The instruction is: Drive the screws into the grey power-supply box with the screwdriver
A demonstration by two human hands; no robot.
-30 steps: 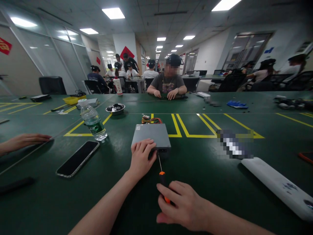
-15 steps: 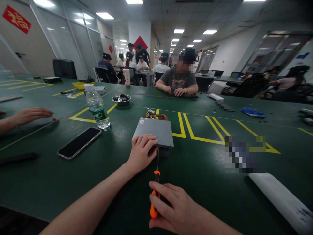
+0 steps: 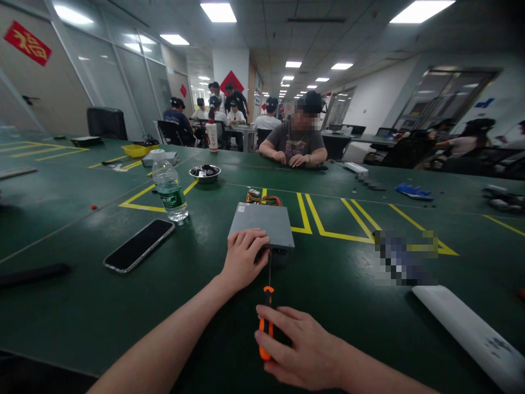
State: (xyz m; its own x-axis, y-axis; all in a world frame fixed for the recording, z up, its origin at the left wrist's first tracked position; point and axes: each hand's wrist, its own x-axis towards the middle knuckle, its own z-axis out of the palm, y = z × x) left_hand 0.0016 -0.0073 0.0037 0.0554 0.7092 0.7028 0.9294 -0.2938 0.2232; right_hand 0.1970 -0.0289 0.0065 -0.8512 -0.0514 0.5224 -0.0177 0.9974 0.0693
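A grey metal box (image 3: pixel 264 221) with a bundle of coloured wires (image 3: pixel 264 200) behind it lies on the green table. My left hand (image 3: pixel 246 257) rests over its near left corner, fingers on the top and thumb at the front face. An orange and black screwdriver (image 3: pixel 268 298) points away from me, its shaft reaching the box's near face; the tip is hidden there. The fingers of my right hand (image 3: pixel 295 342) are closed round the screwdriver's handle.
A phone (image 3: pixel 139 246) and a water bottle (image 3: pixel 171 191) stand to the left, with a metal bowl (image 3: pixel 205 174) behind. A white long object (image 3: pixel 463 328) lies at right. Across the green table (image 3: pixel 336 284) sits a person (image 3: pixel 297 139).
The view has shifted slightly. A person's hand that was at the left edge is gone from view. Both my hands keep their places on the box and the screwdriver.
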